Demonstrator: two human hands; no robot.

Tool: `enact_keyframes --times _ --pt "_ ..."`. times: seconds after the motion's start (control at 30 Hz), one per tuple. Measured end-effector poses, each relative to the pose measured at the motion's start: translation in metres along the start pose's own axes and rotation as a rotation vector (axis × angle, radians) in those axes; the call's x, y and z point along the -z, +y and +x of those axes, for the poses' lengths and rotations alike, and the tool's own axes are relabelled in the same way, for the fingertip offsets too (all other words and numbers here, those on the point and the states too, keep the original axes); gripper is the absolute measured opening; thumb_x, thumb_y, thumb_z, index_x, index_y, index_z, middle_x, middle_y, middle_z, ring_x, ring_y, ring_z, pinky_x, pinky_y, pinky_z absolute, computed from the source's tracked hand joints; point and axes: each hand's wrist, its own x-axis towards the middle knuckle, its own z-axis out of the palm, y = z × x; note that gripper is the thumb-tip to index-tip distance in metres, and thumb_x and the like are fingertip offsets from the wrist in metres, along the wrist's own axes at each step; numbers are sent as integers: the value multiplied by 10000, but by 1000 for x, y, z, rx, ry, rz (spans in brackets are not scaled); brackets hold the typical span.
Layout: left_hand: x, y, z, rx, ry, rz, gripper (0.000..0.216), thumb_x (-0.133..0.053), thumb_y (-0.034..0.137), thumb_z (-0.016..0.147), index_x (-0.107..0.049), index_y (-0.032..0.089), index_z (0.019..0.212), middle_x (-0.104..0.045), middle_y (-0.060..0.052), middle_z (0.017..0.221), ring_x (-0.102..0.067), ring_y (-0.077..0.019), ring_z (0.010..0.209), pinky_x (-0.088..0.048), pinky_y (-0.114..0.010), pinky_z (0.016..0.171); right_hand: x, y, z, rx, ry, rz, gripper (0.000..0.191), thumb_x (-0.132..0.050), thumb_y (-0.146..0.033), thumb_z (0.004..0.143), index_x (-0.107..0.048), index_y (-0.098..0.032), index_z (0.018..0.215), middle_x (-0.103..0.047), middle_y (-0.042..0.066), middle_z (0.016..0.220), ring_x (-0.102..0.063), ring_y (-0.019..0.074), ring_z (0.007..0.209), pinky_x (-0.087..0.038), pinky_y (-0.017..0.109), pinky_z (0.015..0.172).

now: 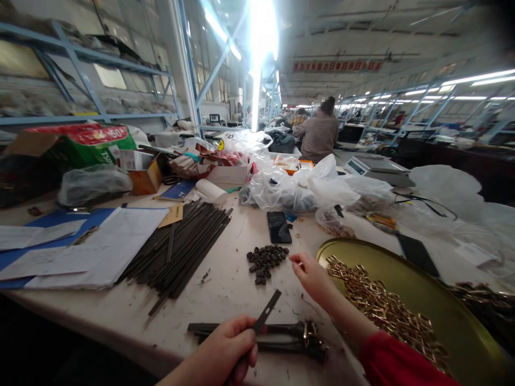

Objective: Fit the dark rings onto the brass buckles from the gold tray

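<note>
My left hand [229, 348] is closed around a thin dark metal strip [267, 311] that points up and to the right, just above a dark hand tool [281, 338] lying on the table. My right hand [311, 276], in a red sleeve, reaches forward with its fingertips pinched together beside a small pile of dark little parts [265, 261]. Whether the fingertips hold a part is too small to see. A gold round tray [406, 279] with several gold metal buckles [386, 308] lies right of that hand.
A bundle of long dark strips [181, 246] lies left of centre beside papers [100, 249]. A black phone [279, 227], plastic bags [306, 187], boxes and a scale [374, 169] crowd the back. A person in a grey top [319, 134] sits far behind.
</note>
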Motion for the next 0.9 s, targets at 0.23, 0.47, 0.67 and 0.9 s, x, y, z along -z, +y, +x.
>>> enact_keyframes --times 0.23,0.47,0.67,0.9 --pt "8 7 22 -1 59 -224 257 -458 263 685 -500 155 915 -505 74 549 -307 -11 309 -156 -153 302 -14 31 72 -30 -49 -212 126 -506 -136 753 -626 -151 787 -616 86 815 -558 194 816 -369 284 743" --pt "4 5 22 10 62 -227 256 -462 243 697 -512 154 932 -513 73 562 -312 -10 314 -183 -147 301 -4 28 62 -38 -53 -204 80 -539 -129 690 -528 -173 624 -557 34 664 -518 175 678 -341 284 629" --pt "-11 10 3 13 51 -147 283 -458 255 689 -532 135 935 -513 68 548 -329 -17 321 -180 -146 304 22 1 -12 -87 -179 261 227 -545 -395 737 -520 -183 659 -557 -10 581 -506 131 547 -403 255 545" --pt "-29 5 -17 25 6 -152 355 -515 297 683 -558 108 980 -569 28 588 -360 -27 361 -213 -146 335 25 -23 -91 -506 -125 1028 381 -741 -455 573 -574 -182 778 -587 -24 621 -554 112 561 -455 247 567"
